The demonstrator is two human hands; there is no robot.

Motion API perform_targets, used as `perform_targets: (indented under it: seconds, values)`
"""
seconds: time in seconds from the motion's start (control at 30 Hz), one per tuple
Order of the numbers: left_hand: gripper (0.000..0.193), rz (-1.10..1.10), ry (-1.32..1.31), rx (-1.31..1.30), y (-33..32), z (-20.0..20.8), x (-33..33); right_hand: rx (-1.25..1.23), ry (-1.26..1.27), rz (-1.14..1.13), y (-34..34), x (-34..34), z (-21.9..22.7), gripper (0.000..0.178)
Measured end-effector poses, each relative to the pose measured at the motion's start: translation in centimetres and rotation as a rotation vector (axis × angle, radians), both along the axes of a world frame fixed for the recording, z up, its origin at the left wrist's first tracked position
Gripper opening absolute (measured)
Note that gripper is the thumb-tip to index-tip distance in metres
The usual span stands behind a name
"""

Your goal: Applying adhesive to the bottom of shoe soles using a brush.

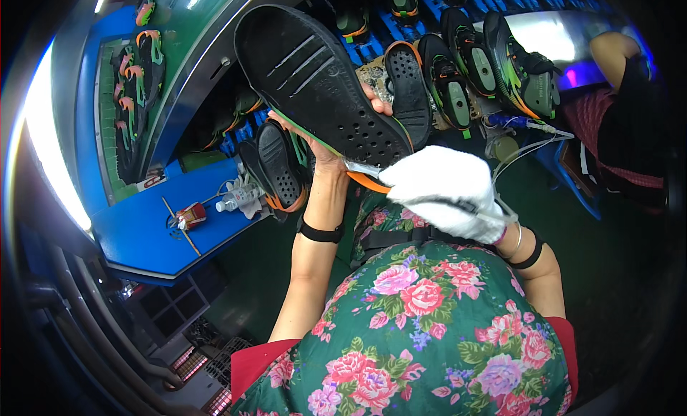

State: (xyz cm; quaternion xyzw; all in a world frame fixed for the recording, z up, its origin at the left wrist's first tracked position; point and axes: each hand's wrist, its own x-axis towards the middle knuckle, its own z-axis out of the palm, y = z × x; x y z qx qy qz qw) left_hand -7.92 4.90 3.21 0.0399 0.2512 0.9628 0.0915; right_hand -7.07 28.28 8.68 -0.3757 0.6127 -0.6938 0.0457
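A large black shoe sole (322,94) is held up tilted at the centre, its face with holes and grooved lines toward me. My bare left hand (325,148) is closed around it from beneath, with fingertips showing at its right edge. In a white glove, my right hand (440,194) grips a slim brush (363,170) with a pale flat tip. That tip touches the lower edge of the sole, near the holes. An orange strip (368,183) shows just under the brush. A clear hose runs behind the glove.
Black shoes (519,65) and another sole (408,87) sit on a blue slatted conveyor (494,1) ahead. At left, a blue table (136,233) carries a plastic bottle (240,196) and a red container (190,216). Soles (280,165) stand beside it. Another person's arm (614,55) is at right.
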Motion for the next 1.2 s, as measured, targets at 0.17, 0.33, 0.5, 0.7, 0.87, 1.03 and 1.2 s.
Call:
perform_targets:
  seconds: [0.17,0.33,0.5,0.7,0.87,1.03,1.2]
  values:
    - [0.119,0.046,0.012,0.012,-0.1,0.2,-0.3,0.045,0.056,-0.053,0.1,0.2,-0.3,0.020]
    - [0.114,0.048,0.039,0.038,0.2,0.7,-0.7,0.024,-0.095,-0.023,0.4,0.3,-0.2,0.018]
    - [0.104,0.002,0.120,-0.036,-0.1,0.9,-1.2,-0.001,-0.123,-0.061,0.5,0.4,-0.5,0.017]
    - [0.106,-0.017,0.159,-0.065,-0.1,1.1,-1.6,0.009,-0.084,0.010,0.9,0.2,-0.5,0.017]
    - [0.141,-0.041,0.125,-0.039,-0.5,0.7,-1.6,0.062,0.023,-0.046,0.9,0.6,-0.6,0.023]
    - [0.139,-0.040,0.120,0.008,0.1,1.2,-1.8,0.109,0.179,-0.030,0.8,1.2,-0.4,0.031]
    - [0.131,-0.049,0.031,0.057,0.6,1.3,-1.7,0.066,0.197,-0.028,0.2,1.4,-0.8,0.036]
